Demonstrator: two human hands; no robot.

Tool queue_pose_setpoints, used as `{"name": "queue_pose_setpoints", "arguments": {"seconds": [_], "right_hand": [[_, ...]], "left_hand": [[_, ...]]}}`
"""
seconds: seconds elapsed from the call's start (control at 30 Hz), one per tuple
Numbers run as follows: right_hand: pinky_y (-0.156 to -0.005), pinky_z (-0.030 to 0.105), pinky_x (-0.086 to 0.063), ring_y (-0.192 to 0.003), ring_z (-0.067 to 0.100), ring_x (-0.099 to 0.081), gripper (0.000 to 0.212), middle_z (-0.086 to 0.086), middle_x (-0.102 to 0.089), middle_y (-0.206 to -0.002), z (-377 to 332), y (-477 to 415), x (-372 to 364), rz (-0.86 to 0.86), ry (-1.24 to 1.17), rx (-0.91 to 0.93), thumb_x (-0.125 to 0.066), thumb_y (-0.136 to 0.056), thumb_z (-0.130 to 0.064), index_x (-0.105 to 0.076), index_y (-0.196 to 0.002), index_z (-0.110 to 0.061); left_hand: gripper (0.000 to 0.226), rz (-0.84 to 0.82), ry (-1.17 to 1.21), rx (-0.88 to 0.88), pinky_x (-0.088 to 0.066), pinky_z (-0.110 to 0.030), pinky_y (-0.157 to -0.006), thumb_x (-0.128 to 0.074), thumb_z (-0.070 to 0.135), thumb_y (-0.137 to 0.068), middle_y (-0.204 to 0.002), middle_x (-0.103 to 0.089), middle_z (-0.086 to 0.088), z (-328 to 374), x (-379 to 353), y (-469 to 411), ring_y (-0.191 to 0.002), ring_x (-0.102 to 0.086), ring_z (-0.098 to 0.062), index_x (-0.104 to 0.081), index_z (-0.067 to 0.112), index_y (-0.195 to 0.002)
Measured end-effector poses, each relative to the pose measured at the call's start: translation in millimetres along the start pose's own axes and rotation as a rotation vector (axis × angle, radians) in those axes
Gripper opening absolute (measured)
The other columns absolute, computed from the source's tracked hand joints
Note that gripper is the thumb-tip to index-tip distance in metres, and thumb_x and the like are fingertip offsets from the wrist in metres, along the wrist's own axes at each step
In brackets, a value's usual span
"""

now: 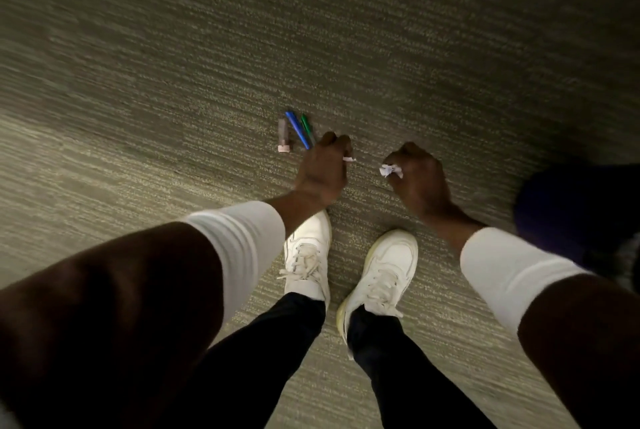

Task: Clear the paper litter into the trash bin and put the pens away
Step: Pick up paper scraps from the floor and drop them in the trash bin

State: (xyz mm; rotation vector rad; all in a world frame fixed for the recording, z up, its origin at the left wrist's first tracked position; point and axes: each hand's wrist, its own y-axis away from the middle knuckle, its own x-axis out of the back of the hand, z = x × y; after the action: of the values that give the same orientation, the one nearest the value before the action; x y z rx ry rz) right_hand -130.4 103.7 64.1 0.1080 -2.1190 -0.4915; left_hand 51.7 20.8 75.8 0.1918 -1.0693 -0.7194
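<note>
Three pens lie side by side on the carpet: a brownish marker with a pink cap [283,135], a blue pen [296,129] and a green pen [307,128]. My left hand [323,169] reaches down beside them, its fingers closed at the near ends of the blue and green pens, with a small white paper scrap [349,159] sticking out of it. My right hand [417,174] hangs to the right, closed on a crumpled white paper scrap [390,170]. No trash bin is in view.
Grey-green striped carpet [242,47] fills the view. My two white sneakers [306,255] [388,266] stand just below my hands. A dark blue rounded object [581,210] sits at the right edge.
</note>
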Motion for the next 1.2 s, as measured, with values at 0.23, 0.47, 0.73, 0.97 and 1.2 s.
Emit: {"name": "queue_pose_setpoints", "arguments": {"seconds": [0.23,0.47,0.73,0.97,1.2], "right_hand": [[-0.069,0.029,-0.054,-0.076,0.031,-0.073,0.023,0.011,-0.075,-0.094,-15.5,108.9,71.2,0.202,-0.113,-0.236,-0.083,-0.074,-0.001,-0.081,-0.095,-0.009],[-0.073,0.034,-0.043,-0.081,0.026,-0.067,0.013,0.006,-0.071,-0.089,-8.2,196.1,141.6,0.332,-0.203,-0.425,-0.083,-0.078,-0.009,-0.075,-0.087,-0.014],[-0.069,0.041,-0.051,-0.077,0.04,-0.068,0.015,0.017,-0.071,-0.084,36.6,258.3,194.2,0.552,-0.204,-0.686,-0.083,-0.082,-0.014,-0.074,-0.091,-0.007],[-0.071,0.038,-0.053,-0.081,0.036,-0.071,0.017,0.015,-0.076,-0.088,87.3,282.9,217.9,0.704,-0.406,-0.939,-0.075,-0.087,-0.022,-0.073,-0.1,-0.011],[-0.088,0.043,-0.057,-0.104,0.033,-0.072,0.039,0.012,-0.076,-0.114,104.0,282.7,218.5,0.718,-0.458,-0.985,-0.077,-0.088,-0.023,-0.066,-0.123,-0.012]], "left_hand": [[0.049,-0.159,0.106,-0.04,-0.061,-0.045,-0.079,-0.055,-0.01,-0.079,-0.106,-0.075,-0.016,109.0,23.4,69.4,-0.093,-0.073,-0.036,-0.061,0.014,-0.121],[0.057,-0.279,0.16,-0.058,-0.058,-0.05,-0.086,-0.054,-0.008,-0.083,-0.122,-0.07,-0.012,212.0,33.4,115.1,-0.103,-0.07,-0.036,-0.05,0.021,-0.131],[0.048,-0.285,0.17,-0.179,-0.058,-0.047,-0.083,-0.065,0.007,-0.086,-0.121,-0.071,-0.009,314.4,11.1,133.5,-0.104,-0.07,-0.036,-0.051,0.02,-0.13],[0.057,-0.323,0.23,-0.228,-0.055,-0.047,-0.088,-0.074,0.021,-0.09,-0.127,-0.067,-0.024,400.4,-33.4,124.8,-0.114,-0.066,-0.046,-0.044,0.006,-0.136],[0.058,-0.354,0.233,-0.3,-0.057,-0.045,-0.091,-0.063,0.014,-0.095,-0.134,-0.064,-0.024,414.9,-40.1,125.5,-0.12,-0.064,-0.043,-0.039,0.005,-0.146]]}}
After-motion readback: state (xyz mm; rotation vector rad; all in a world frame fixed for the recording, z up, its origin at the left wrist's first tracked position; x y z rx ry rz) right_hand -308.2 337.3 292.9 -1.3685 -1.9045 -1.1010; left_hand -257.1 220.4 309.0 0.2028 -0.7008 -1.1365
